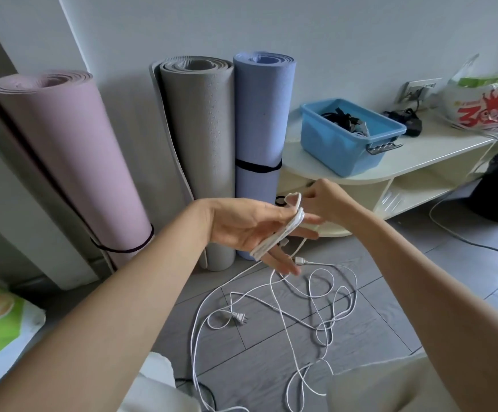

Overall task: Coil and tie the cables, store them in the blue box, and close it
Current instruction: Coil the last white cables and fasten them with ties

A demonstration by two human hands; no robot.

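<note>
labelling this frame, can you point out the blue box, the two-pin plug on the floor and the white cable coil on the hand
blue box (pixel 335 145): head view, on its front left wall
two-pin plug (pixel 239 316): head view, on the plug body
white cable coil (pixel 283 233): head view, on the strands wrapped across the left hand's fingers

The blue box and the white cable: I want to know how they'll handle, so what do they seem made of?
The blue box looks like moulded plastic: a smooth, slightly glossy wall, with a grey clip handle. The white cable wound round the left hand looks like rubber or PVC sheathing: matte, limp, falling in loose loops on the floor.
</note>
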